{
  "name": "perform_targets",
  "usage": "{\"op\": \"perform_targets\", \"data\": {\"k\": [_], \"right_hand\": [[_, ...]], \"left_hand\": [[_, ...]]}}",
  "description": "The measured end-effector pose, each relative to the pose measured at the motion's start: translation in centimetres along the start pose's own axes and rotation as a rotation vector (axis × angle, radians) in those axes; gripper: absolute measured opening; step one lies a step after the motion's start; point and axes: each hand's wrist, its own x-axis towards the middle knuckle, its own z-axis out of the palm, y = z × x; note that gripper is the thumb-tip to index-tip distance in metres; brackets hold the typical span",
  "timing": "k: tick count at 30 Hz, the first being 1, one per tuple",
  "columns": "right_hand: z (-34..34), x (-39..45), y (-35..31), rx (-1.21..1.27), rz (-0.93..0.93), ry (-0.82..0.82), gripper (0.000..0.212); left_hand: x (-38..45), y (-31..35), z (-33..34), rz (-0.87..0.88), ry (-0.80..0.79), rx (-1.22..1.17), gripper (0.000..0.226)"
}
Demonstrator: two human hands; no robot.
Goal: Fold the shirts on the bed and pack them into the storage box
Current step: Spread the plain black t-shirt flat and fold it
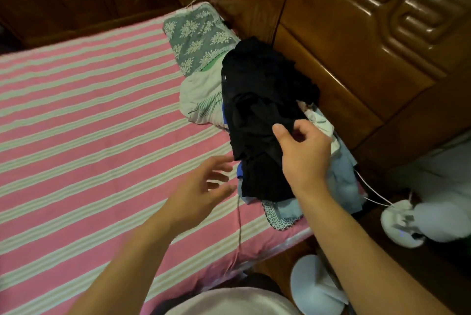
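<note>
Right hand [303,154] pinches the black shirt [260,110] atop the unfolded heap at two o'clock; left hand [204,189] spread, empty. Nothing folded, no box visible.

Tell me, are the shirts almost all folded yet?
Not yet. Nothing looks folded: the clothes pile lies rumpled beside the headboard. The right hand is over the black garment on top, thumb and fingers curled as if pinching it; the left hand reaches in, open. All folding and packing remain, and no storage box is visible.
</note>
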Motion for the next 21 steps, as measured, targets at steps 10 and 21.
{"op": "perform_targets", "data": {"k": [10, 21], "right_hand": [[0.1, -5.2, -2.6, -0.071, -0.129, -0.36, 0.03], [5.0, -9.8, 4.8, -0.063, -0.167, -0.529, 0.04]], "left_hand": [[-1.4, 2.1, 0.1, 0.254, 0.363, 0.17, 0.016], [-5.2, 1.7, -3.0, 0.049, 0.343, -0.213, 0.027]]}}
